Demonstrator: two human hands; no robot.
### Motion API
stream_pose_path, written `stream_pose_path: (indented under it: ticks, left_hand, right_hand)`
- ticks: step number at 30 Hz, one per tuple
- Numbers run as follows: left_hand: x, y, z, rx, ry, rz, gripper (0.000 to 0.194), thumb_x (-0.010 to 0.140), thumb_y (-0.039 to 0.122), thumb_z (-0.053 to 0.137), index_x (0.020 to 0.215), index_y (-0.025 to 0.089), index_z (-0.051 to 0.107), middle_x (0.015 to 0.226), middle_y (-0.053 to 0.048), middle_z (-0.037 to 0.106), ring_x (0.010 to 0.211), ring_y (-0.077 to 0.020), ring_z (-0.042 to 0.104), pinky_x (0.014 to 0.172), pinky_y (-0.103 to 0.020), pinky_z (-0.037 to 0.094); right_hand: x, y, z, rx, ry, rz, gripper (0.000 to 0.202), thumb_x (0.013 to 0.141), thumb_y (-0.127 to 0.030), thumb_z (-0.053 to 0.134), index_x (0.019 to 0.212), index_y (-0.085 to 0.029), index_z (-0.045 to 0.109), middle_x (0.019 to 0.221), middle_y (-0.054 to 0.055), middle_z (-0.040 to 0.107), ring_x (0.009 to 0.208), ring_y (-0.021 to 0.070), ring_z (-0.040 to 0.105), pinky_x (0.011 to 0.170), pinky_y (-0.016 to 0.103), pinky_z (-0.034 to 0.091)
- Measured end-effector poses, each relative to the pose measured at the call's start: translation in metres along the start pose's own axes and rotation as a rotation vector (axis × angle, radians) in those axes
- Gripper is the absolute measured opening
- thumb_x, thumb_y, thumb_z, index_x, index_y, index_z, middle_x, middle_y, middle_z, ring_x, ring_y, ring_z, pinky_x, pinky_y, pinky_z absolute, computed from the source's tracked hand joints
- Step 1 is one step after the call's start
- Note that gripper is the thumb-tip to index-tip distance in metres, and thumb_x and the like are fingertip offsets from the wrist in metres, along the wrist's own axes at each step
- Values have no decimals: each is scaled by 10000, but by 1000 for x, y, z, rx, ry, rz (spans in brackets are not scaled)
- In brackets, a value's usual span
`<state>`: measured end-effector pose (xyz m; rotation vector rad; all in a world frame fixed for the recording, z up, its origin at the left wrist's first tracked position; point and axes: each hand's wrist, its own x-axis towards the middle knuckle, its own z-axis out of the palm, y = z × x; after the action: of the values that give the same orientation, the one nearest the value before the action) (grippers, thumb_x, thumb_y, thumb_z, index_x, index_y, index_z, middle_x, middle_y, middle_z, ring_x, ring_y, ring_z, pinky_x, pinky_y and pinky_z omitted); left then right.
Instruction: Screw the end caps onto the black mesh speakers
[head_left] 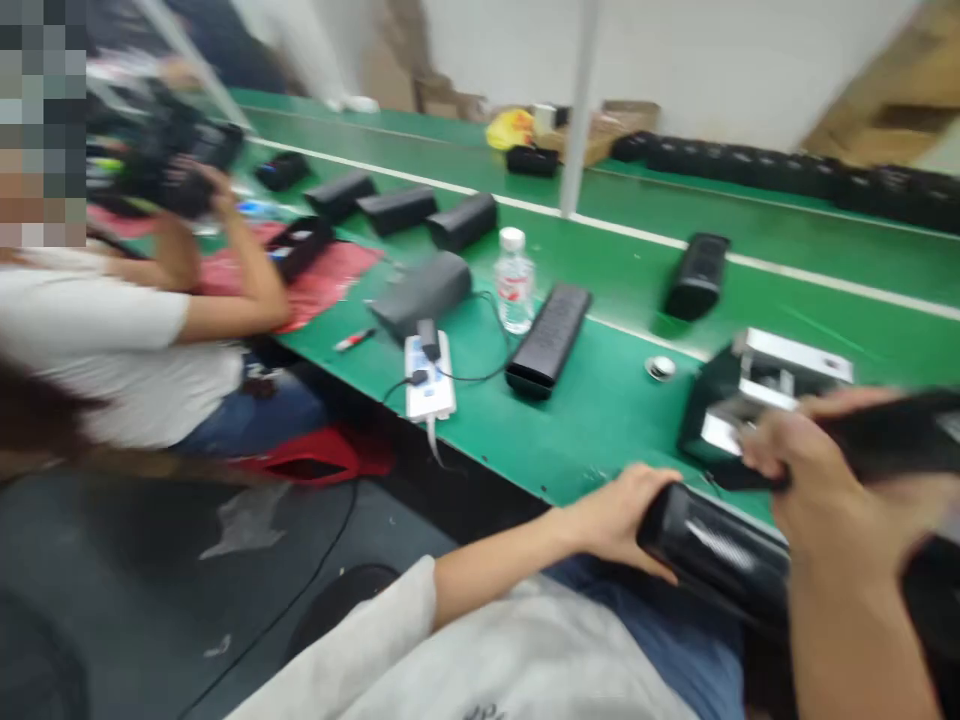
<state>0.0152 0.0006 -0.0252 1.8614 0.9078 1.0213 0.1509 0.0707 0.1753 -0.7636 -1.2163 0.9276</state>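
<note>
My left hand (626,515) is wrapped round the near end of a black portable speaker (716,550) with a glossy, mesh-like side, held above my lap. At the far right my right hand (814,465) grips a second black speaker-shaped body (896,430); motion smears it, and the frame edge cuts it off. Just beyond my hands sits a black fixture (697,430) with silvery metal blocks (795,355) on top, partly hidden by my right hand. A small round metal part (660,369) lies to its left on the green bench (600,430).
A black speaker (549,340) lies beside a water bottle (514,280) and a white power strip (430,375) with cables. Farther off stands another speaker (697,275). More dark housings line the back. At left a co-worker (112,320) handles a black part over red cloth (337,275).
</note>
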Motion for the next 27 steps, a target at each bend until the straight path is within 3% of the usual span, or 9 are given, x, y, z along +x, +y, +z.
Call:
stream_pose_path:
  ticks: [2,4,7,10,12,20,27]
  left_hand:
    - [1,6,-7,-7,5,10,1310,694,662,1080,1722,224,398,1588,-258,581,1469,-473,612,1288,-669,518]
    - [3,5,-11,-9,-4,17,1288,748,619,1066,1752,247,350,1636,-249,544,1516,-466,579,1312,-686,495]
    - [2,4,-12,-5,-14,-3,1265,798,566,1048,1777,271,304,1682,-231,511,1574,-462,541,1336,-704,479]
    - [-1,7,-11,-1,-18,-40,1282,799,537,1053,1791,277,282,1703,-228,490,1612,-467,524,1357,-710,468]
    - [-2,9,-12,0,-20,-54,1292,796,519,1059,1795,277,276,1707,-228,483,1624,-467,522,1361,-702,474]
    - [-1,10,-15,24,-21,-68,1272,812,531,1047,1792,292,273,1691,-214,501,1606,-457,546,1351,-690,495]
    - [-2,13,-12,32,-22,-76,1290,816,548,1044,1804,294,253,1686,-222,497,1603,-469,541,1343,-707,495]
  right_hand:
    - [6,-6,-6,-51,-55,-5,315,783,-250,977,919,-216,695,635,-44,614,465,160,568,488,317,536]
    - [16,-18,-15,-81,-61,-49,340,813,-287,942,1077,-235,733,645,-55,630,473,176,590,489,334,549]
    - [37,-40,-28,-56,-32,-306,377,910,-239,835,1276,-216,749,720,-53,669,512,142,602,472,292,512]
    - [63,-47,-41,-9,39,-569,187,928,-141,745,1107,-195,740,669,-79,589,492,103,547,449,241,458]
    - [78,-39,-49,-7,94,-626,131,921,-102,702,1015,-190,680,615,-98,514,459,95,515,438,216,427]
    - [99,2,-56,-142,138,-518,198,896,-88,697,1060,-167,620,646,-104,524,428,116,532,412,259,438]
    - [95,-3,-57,-134,166,-419,225,837,-146,699,1038,-213,622,609,-119,490,395,129,461,365,308,387]
